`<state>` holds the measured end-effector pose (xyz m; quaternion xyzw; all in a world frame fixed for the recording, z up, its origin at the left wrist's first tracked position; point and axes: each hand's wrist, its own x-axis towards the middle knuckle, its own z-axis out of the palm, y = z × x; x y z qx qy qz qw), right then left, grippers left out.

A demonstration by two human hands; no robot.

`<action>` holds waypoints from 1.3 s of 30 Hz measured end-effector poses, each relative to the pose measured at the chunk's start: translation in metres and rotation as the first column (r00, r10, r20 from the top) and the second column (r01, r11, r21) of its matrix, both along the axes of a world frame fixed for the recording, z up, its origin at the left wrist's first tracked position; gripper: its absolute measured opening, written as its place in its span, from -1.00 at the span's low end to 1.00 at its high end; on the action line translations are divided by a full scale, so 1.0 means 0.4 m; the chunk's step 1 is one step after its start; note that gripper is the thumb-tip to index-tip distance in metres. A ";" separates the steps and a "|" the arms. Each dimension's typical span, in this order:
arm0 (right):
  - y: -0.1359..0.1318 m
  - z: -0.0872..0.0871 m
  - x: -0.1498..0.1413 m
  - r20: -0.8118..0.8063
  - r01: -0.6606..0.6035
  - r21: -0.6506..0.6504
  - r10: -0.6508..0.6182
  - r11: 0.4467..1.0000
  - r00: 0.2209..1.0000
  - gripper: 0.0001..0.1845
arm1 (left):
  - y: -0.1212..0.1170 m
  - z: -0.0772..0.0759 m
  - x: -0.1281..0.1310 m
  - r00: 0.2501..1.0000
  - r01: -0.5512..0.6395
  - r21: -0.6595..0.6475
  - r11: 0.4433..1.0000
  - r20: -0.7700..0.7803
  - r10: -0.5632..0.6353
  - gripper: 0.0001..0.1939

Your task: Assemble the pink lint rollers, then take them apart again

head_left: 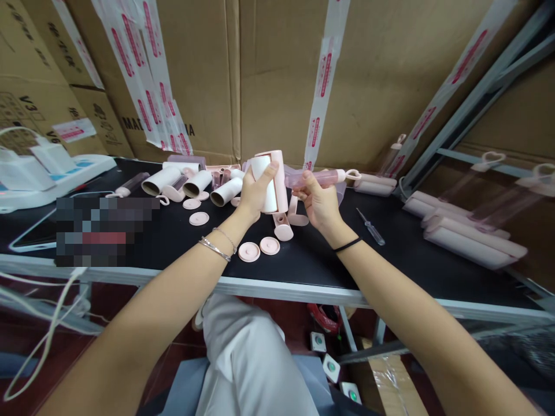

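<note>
While the left hand (pixel 255 188) is clamped around a white cylindrical roll (pixel 263 184) seated along a pale pink curved plastic shell (pixel 280 179), the right hand (pixel 321 202) has its thumb and fingers closed on a translucent pink tubular handle (pixel 321 178) with a loop at its outer end. The roll is held upright with a slight tilt above the black desk (pixel 303 260), and the handle points away to the right of the roll. To the left of the roll lie 3 loose white hollow tubes (pixel 223 193), with small pink plastic parts among them. Below the roll, nearer the front edge, 2 round pale pink discs (pixel 249 252) lie side by side, and a pink end piece with a rounded base (pixel 284 228) sits just beneath the roll. A small clear-handled screwdriver (pixel 373 229) lies to the right of the roll. Farther right of the roll are pale pink cylindrical cases (pixel 472 240), with translucent handles beside them. Well to the left of the roll is a white power strip (pixel 78 176), and behind the roll stands brown cardboard (pixel 277 86) with printed tape.
</note>
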<state>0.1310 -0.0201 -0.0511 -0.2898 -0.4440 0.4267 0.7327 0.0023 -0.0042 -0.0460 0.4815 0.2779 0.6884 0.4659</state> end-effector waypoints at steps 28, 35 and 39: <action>0.014 0.008 0.011 -0.006 0.030 -0.074 -0.031 0.997 0.999 -0.55 | 0.045 -0.003 -0.045 0.888 -0.206 0.152 0.967 -0.385 0.250 -0.63; 0.063 0.093 0.180 0.008 0.693 -0.058 -0.694 0.719 0.720 -0.74 | 0.055 -0.006 -0.063 0.640 -0.303 0.141 0.943 -0.703 0.310 -0.71; 0.072 0.073 0.284 0.287 0.904 0.054 -0.873 0.425 0.393 -0.76 | 0.048 -0.006 -0.051 0.620 -0.271 0.167 0.948 -0.723 0.305 -0.73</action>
